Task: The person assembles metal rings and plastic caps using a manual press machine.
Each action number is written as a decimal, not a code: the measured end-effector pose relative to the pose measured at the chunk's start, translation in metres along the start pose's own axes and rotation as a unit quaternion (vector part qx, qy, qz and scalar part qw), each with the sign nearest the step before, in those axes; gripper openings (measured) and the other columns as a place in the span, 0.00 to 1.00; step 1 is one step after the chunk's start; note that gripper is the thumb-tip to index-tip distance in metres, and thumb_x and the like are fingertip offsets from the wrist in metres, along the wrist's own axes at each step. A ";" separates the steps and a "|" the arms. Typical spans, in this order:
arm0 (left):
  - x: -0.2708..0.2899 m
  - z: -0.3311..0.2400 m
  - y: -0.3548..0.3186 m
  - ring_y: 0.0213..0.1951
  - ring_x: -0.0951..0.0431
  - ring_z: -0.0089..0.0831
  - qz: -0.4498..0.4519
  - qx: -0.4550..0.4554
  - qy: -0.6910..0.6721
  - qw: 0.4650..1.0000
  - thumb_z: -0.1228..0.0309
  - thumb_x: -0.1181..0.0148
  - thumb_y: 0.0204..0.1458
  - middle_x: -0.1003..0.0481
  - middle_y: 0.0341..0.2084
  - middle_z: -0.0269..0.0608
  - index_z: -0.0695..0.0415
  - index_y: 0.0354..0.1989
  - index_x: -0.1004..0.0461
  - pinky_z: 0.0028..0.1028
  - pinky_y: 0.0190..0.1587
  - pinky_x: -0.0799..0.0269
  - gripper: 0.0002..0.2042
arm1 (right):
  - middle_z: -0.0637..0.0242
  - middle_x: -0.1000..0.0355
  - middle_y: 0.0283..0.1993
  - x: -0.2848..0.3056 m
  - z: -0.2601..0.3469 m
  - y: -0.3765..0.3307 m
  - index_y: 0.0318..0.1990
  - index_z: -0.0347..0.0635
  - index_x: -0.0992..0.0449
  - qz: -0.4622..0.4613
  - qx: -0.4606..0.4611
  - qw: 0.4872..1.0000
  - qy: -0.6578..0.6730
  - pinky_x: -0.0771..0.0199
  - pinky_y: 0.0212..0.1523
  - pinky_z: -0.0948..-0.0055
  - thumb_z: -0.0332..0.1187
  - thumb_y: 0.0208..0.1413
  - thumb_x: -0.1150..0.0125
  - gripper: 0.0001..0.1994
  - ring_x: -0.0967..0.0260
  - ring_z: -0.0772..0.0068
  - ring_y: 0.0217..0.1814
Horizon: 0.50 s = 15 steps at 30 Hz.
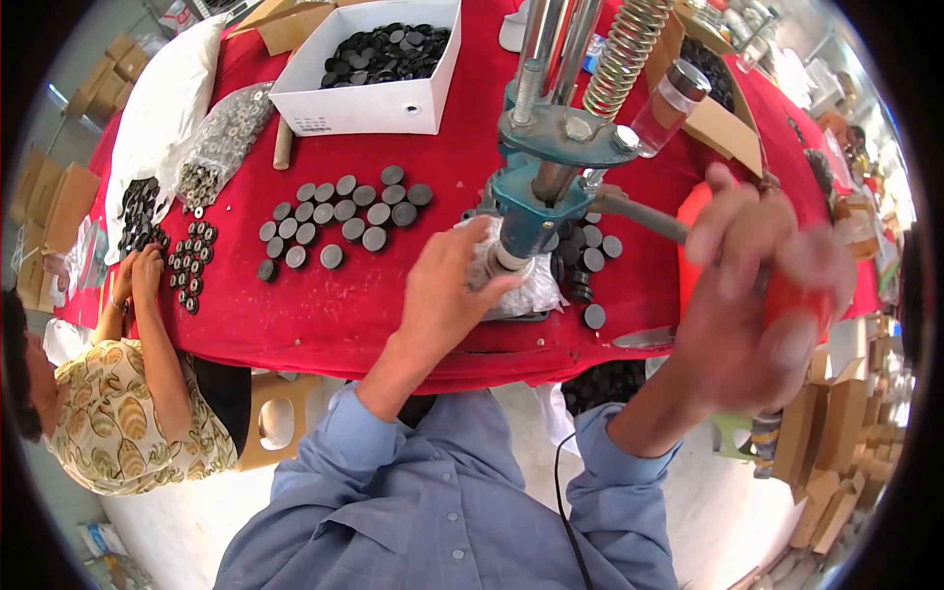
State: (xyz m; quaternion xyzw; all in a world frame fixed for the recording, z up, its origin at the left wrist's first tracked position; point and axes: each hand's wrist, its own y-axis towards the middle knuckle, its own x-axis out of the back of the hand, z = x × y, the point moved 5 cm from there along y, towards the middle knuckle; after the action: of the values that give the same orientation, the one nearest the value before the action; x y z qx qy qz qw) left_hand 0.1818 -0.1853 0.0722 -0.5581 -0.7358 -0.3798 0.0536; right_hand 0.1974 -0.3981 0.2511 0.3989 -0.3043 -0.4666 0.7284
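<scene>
A green hand press with a coiled metal spring stands in front of me. My left hand is at its lower end, thumb and fingers apart, the thumb tip beside the pale tip of the ram. Crumpled clear plastic lies over the press base; what is under the ram is mostly hidden. To the right, my right hand, smeared by motion, is closed round the red grip of the press lever. Round dark grey caps lie loosely left of the press, and more caps on its right.
A white box of black caps stands behind. Left are a bag of metal rings and a white sack. Another person's hands work beside ring-shaped pieces. A clear jar and red object stand right of the press.
</scene>
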 end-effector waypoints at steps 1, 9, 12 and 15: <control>0.011 0.001 -0.001 0.44 0.22 0.46 -0.016 -0.016 0.033 0.999 0.69 0.23 0.45 0.22 0.44 0.49 0.62 0.56 0.26 0.40 0.46 0.23 0.29 | 0.67 0.40 0.28 -0.005 0.010 -0.010 0.54 0.48 0.30 -0.001 0.001 0.999 -0.039 0.41 0.68 0.40 0.49 0.68 0.46 0.17 0.34 0.62 0.36; 0.113 0.085 -0.051 0.51 0.27 0.49 -0.093 0.049 0.330 0.938 0.79 0.32 0.51 0.26 0.51 0.47 0.59 0.54 0.24 0.43 0.56 0.31 0.20 | 0.73 0.36 0.27 -0.037 0.023 -0.108 0.42 0.62 0.40 -0.171 -0.026 0.975 -0.143 0.42 0.65 0.39 0.54 0.63 0.38 0.18 0.28 0.64 0.33; 0.114 0.092 -0.059 0.50 0.26 0.47 -0.066 0.067 0.262 0.960 0.80 0.34 0.53 0.25 0.50 0.46 0.59 0.56 0.24 0.41 0.55 0.29 0.20 | 0.70 0.38 0.29 -0.033 0.021 -0.108 0.47 0.61 0.33 -0.153 0.002 0.981 -0.117 0.44 0.69 0.37 0.54 0.61 0.37 0.16 0.32 0.63 0.37; 0.115 0.093 -0.052 0.45 0.24 0.45 -0.091 0.030 0.249 0.964 0.80 0.32 0.52 0.22 0.45 0.44 0.59 0.53 0.21 0.38 0.52 0.27 0.18 | 0.72 0.35 0.26 -0.026 0.025 -0.092 0.43 0.59 0.40 -0.122 -0.001 0.981 -0.150 0.40 0.63 0.40 0.55 0.61 0.37 0.19 0.28 0.63 0.33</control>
State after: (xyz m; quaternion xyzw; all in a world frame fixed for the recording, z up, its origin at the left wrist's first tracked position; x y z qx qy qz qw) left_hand 0.1263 -0.0427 0.0385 -0.3746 -0.7577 -0.4882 0.2172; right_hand 0.1272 -0.4046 0.1816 0.3574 -0.3590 -0.6070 0.6123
